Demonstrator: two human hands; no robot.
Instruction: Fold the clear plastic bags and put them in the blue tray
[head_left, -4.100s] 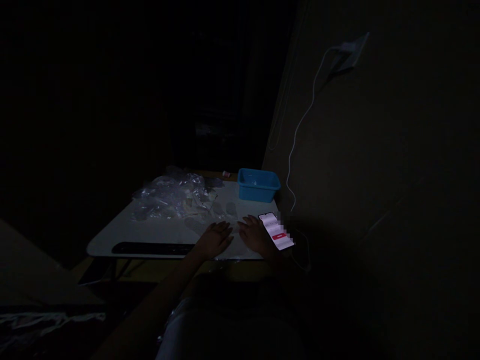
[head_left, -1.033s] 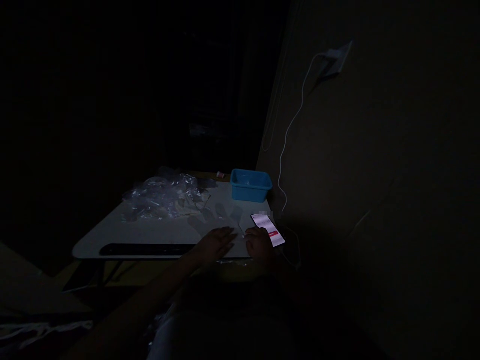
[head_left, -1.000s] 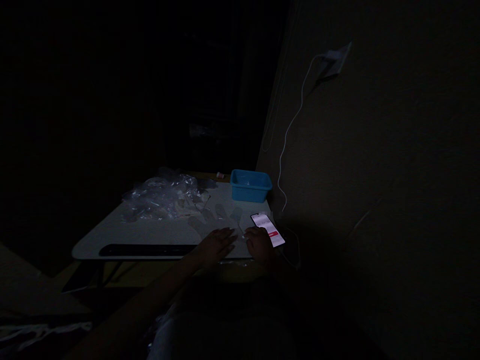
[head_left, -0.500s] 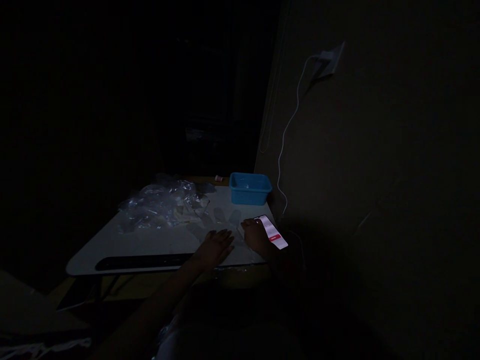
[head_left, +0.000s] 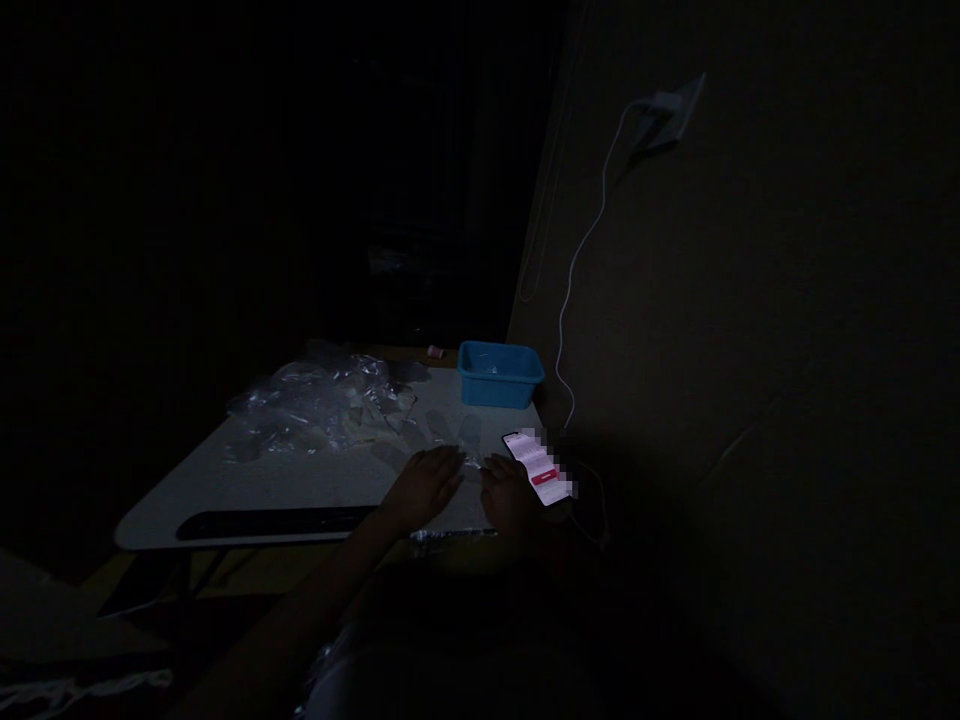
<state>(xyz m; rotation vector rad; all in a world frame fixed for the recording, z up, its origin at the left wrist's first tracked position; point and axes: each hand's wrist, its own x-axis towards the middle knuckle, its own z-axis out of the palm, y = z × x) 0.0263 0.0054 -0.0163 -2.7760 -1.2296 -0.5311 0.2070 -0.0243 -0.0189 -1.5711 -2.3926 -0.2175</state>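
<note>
A thin see-through plastic sheet shaped like a glove (head_left: 469,432) lies on the white table, its finger-like parts pointing away from me. My left hand (head_left: 424,490) rests palm down over its near left part, fingers stretched out and holding nothing. Beside it, my right hand (head_left: 511,492) lies low over the near right part, fingers spread a little, dim in the poor light. Shiny creases of plastic show between the two hands. A lit phone (head_left: 534,462) lies just right of my right hand, at the table's edge.
Crumpled clear plastic (head_left: 300,405) is heaped on the left of the table (head_left: 157,510). A blue basket (head_left: 499,390) stands at the back right, with a small pinkish item (head_left: 436,352) behind. A white cable (head_left: 571,270) hangs from the wall socket (head_left: 675,110).
My right hand has come off the phone's edge, and its fingers now lie nearer the glove shape. My left hand has shifted slightly up and left. The view has tilted a little.
</note>
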